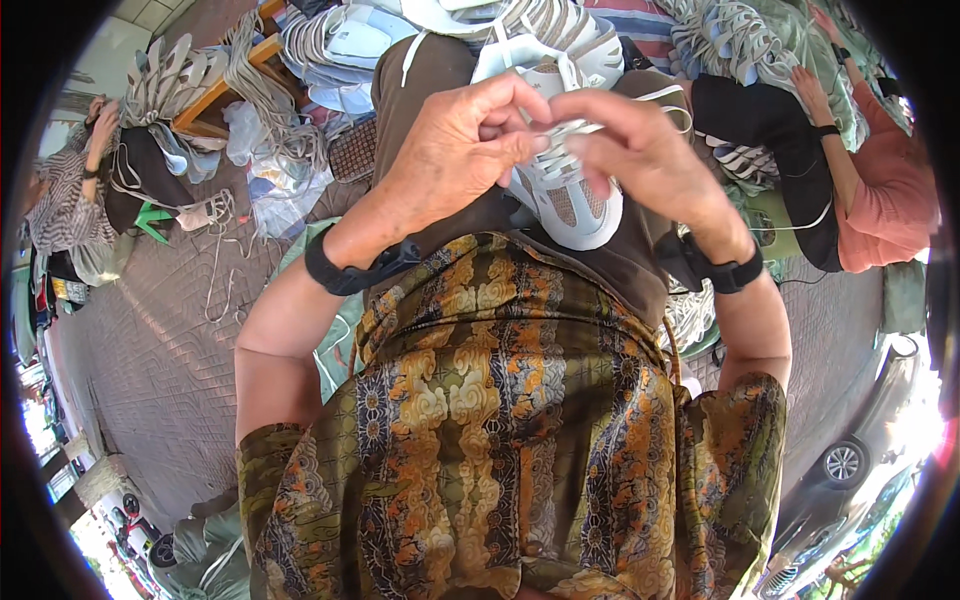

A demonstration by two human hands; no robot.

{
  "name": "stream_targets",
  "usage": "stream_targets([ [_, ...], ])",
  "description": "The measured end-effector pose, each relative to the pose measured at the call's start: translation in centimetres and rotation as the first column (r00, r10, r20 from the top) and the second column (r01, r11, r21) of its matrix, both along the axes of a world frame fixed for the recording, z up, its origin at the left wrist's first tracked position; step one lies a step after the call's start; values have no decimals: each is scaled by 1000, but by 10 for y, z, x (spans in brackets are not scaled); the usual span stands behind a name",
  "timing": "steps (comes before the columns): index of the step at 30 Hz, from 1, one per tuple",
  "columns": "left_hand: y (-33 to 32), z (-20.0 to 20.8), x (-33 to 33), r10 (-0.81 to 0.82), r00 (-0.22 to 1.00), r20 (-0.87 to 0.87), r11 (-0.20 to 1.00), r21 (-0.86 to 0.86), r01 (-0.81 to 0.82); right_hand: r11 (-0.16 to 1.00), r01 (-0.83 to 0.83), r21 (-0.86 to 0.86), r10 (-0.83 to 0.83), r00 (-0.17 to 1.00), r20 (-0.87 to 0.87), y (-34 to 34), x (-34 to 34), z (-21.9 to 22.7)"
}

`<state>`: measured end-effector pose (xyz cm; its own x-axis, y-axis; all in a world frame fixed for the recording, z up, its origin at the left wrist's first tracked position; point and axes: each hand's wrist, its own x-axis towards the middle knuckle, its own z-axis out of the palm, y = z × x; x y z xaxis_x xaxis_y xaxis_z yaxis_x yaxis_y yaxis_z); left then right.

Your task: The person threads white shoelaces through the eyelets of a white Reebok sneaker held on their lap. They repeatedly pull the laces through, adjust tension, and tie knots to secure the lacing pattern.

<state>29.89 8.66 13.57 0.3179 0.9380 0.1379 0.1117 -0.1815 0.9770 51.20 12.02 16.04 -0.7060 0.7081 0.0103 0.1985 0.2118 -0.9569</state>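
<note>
White lace (560, 128), limp and light, pinched by left hand (455, 150) and right hand (650, 160); sneaker (565, 195) best steadied at its sole.

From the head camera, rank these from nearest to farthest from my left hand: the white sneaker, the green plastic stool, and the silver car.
From the left hand:
1. White sneaker, in the lap, touching the fingers.
2. Green plastic stool, off to the left on the paved ground.
3. Silver car, far lower right.
</note>
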Motion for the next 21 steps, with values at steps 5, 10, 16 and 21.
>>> stream_targets([
  [5,5,7,0,1,999,-37,1000,-3,-1,999,-39,-12,38,998,-44,15,-6,-14],
  [10,7,-1,1,-33,999,18,999,-1,33,999,-45,-28,46,998,35,14,-2,-13],
  [16,14,-8,6,-1,1000,29,994,111,-2,999,24,39,-30,988,150,14,7,-8],
  [21,68,-38,-17,172,948,-268,967,230,-110,471,-20,882,-474,837,272,35,36,-24],
])
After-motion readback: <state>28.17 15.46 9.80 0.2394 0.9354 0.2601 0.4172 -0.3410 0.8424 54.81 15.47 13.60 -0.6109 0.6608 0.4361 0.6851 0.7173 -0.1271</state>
